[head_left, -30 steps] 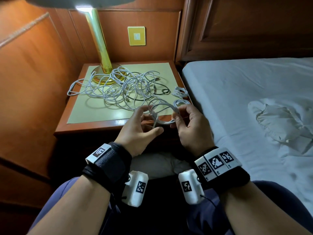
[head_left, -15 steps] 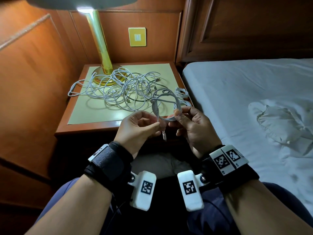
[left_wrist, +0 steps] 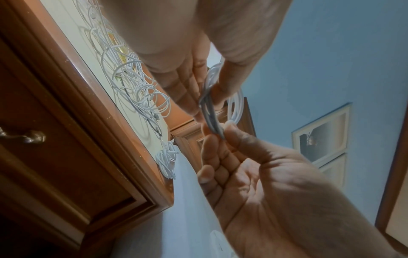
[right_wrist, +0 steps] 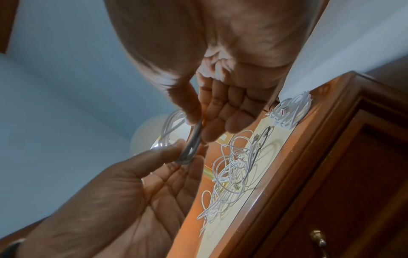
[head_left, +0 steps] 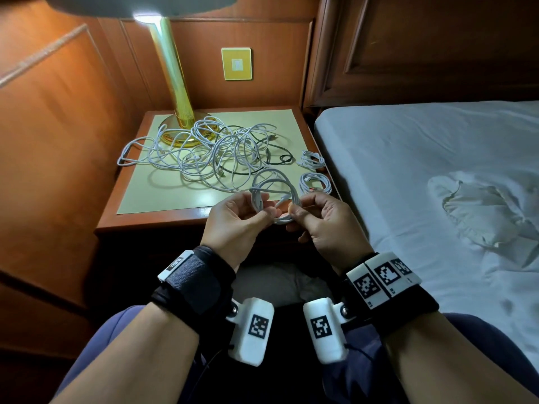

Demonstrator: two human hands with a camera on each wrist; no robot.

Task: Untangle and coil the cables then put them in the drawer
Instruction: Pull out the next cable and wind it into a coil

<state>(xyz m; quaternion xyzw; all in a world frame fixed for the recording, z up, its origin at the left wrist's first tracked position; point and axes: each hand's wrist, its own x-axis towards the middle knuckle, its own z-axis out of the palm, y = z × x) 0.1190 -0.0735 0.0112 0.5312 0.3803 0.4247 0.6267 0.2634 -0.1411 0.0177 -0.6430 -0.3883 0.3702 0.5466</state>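
coiled white cable, pinched on both sides by left hand and right hand above nightstand front edge; loose plug end apparently inside loop, best tucked snugly before release.

White cable coil, white tangle with one black cable; reddish-brown desk, pale green mat, brass-yellow lamp.

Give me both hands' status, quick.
Left hand: pinching the coiled white cable.
Right hand: pinching the same coil's other side.
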